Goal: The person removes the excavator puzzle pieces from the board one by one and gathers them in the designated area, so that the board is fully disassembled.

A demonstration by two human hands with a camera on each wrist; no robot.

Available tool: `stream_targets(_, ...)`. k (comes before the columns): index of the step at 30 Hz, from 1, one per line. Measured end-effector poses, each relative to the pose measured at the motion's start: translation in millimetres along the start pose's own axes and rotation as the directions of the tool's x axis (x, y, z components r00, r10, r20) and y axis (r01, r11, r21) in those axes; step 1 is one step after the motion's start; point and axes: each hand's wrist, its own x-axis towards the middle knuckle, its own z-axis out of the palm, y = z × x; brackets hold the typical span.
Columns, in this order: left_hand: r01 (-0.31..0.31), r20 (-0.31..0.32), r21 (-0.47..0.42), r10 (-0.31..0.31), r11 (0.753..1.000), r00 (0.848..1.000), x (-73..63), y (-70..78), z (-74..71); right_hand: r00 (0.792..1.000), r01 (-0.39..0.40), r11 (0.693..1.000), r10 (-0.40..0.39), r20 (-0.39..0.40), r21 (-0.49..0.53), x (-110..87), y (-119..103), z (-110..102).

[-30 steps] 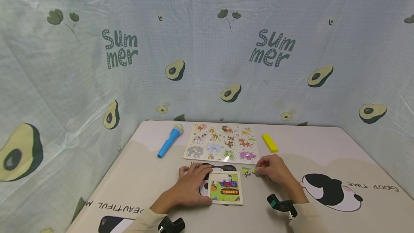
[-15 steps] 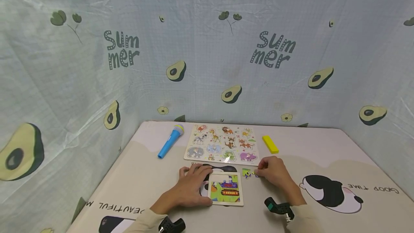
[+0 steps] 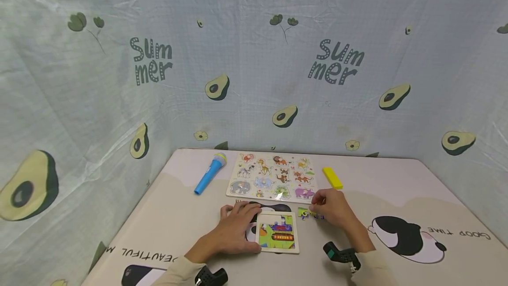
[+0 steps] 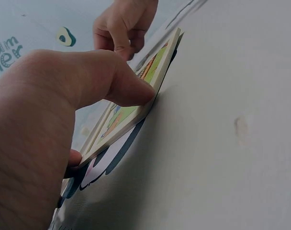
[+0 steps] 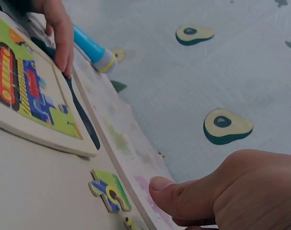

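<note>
My left hand grips the left side of a small wooden jigsaw tray, thumb at the near corner and fingers at the far one. The tray holds a colourful vehicle picture, with a bare patch at its upper left. My right hand hovers just right of the tray, fingers bent and the thumb near them, with nothing seen between them. Under and beside its fingertips lie two loose jigsaw pieces, a green and blue piece and a second piece partly covered by the hand in the head view.
Behind the tray lies a white animal puzzle board. A blue toy microphone rests to its left, a yellow block to its right. A printed cloth covers the table, and patterned curtains rise around it.
My right hand has shifted slightly left, its fingertips moving off the second piece, which now shows more beneath the hand. The left hand and tray stay in place.
</note>
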Motion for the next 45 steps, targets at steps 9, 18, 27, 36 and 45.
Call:
stream_targets(9, -0.001, 0.0, -0.003, 0.001, 1.0, 1.0, -0.6, 0.2, -1.4, 0.989, 0.087, 0.996, -0.088, 0.119, 0.016, -5.3, -37.6, 13.4)
stream_targets(18, -0.001, 0.001, -0.003, 0.001, 1.0, 1.0, -0.5, 1.0, -1.0, 0.929, 0.241, 0.97, -0.234, 0.286, 0.011, -8.9, -46.8, 34.2)
stream_targets(27, -0.001, -0.002, 0.0, 0.001, 1.0, 1.0, -0.7, 1.7, -0.9, 0.929, 0.238, 0.97, -0.212, 0.305, -0.05, -10.7, -52.8, 40.4)
stream_targets(36, 0.002, -0.005, 0.003, -0.002, 1.0, 1.0, -0.9, 0.9, -0.9, 0.933, 0.248, 0.968, -0.226, 0.28, -0.045, -11.8, -53.9, 40.8)
stream_targets(45, -0.001, -0.006, 0.004, 0.001, 1.0, 1.0, -0.5, 0.0, 0.0, 0.932, 0.242, 0.97, -0.227, 0.283, -0.017, -12.4, -53.4, 40.7)
